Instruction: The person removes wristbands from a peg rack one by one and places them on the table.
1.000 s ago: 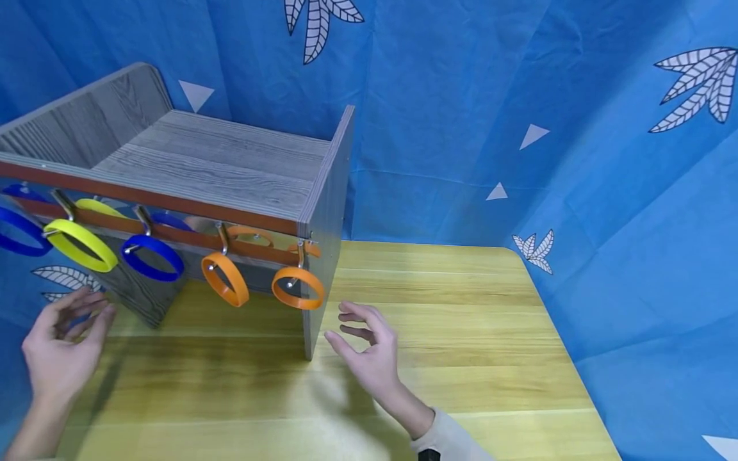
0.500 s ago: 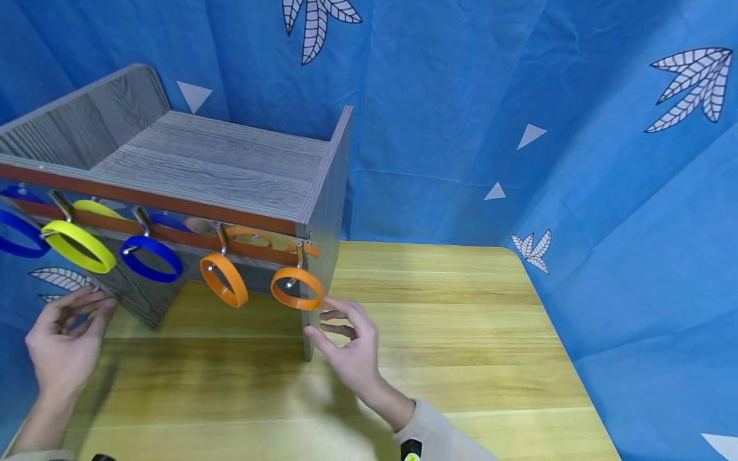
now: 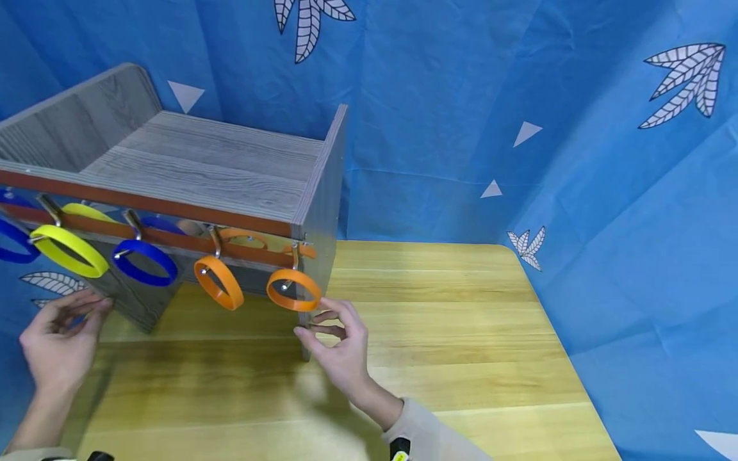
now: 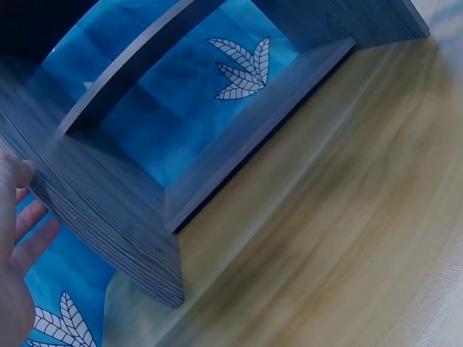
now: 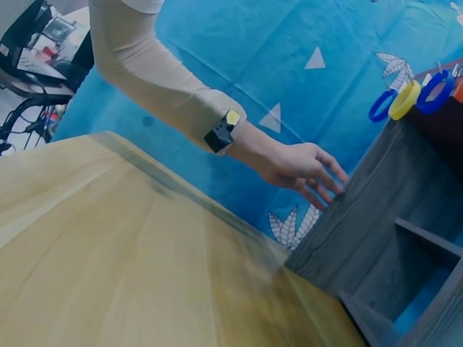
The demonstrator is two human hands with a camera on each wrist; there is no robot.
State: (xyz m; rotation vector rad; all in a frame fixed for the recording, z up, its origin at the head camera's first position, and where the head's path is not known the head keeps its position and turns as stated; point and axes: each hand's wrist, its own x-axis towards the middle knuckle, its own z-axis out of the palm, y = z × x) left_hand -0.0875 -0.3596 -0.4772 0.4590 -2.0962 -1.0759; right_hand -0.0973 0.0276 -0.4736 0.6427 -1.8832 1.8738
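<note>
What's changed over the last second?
The right hand moved left to the right panel of the rack; its thumb and fingers are now at the front edge, though a firm grip can't be confirmed. Nothing was visibly let go.

Unchanged: the left hand by the left panel, and the rings on their hooks.

Head view from above, facing forward and down over shelf (image 3: pixel 202 150) and counter (image 3: pixel 450 333).
Tilted wrist views sit lower, nearer; both share the shelf's lower part.
</note>
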